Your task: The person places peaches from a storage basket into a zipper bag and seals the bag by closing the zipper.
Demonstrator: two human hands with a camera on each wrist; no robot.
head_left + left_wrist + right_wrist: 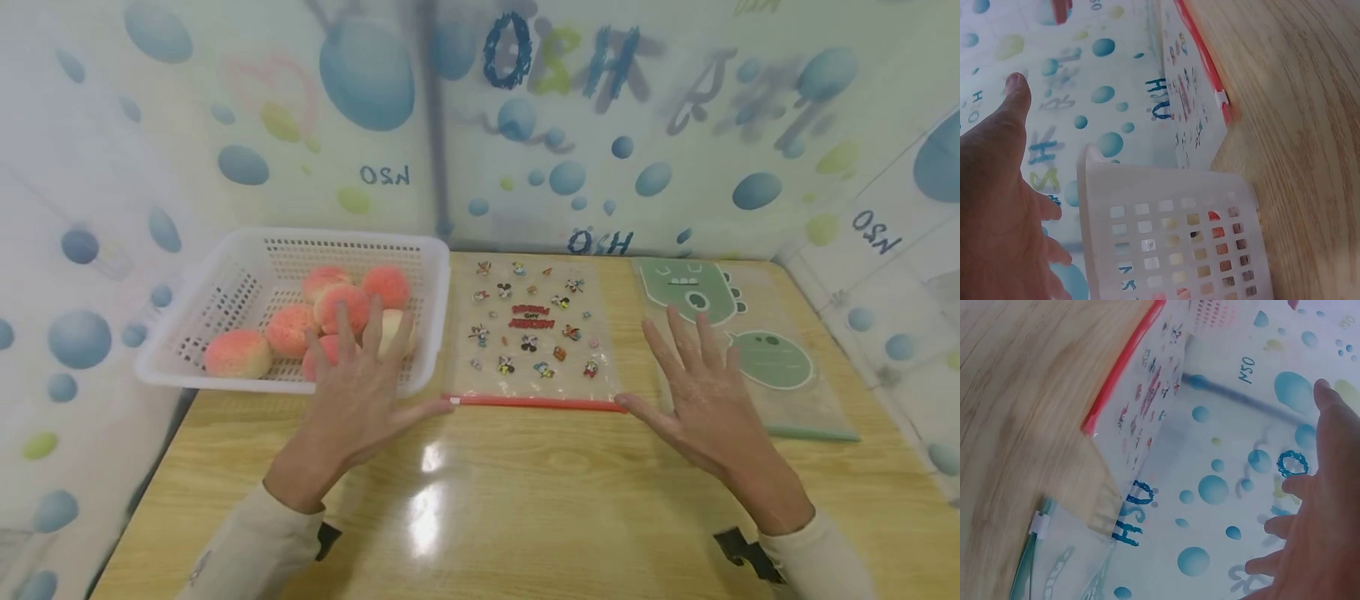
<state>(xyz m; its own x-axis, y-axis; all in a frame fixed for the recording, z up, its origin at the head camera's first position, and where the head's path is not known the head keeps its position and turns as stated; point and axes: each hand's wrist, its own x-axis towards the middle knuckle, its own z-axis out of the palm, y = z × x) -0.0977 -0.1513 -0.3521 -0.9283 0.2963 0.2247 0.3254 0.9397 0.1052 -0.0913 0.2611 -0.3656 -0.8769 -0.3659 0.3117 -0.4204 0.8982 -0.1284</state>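
Observation:
Both hands hover over the table with fingers spread, holding nothing. My left hand is in front of a white plastic basket at the left, which holds several pink and cream peaches. Between the hands lies a clear zip bag printed with small cartoon figures, its red zip edge nearest me and a white slider at that edge's left end. My right hand is above the left part of a second clear zip bag, which has green cartoon shapes and a green zip edge. Part of that bag is hidden by the hand.
The wooden table stands against walls covered with a sheet of blue and green bubbles and lettering. Its back edge runs behind the basket and bags. Bare wood lies in front of the bags.

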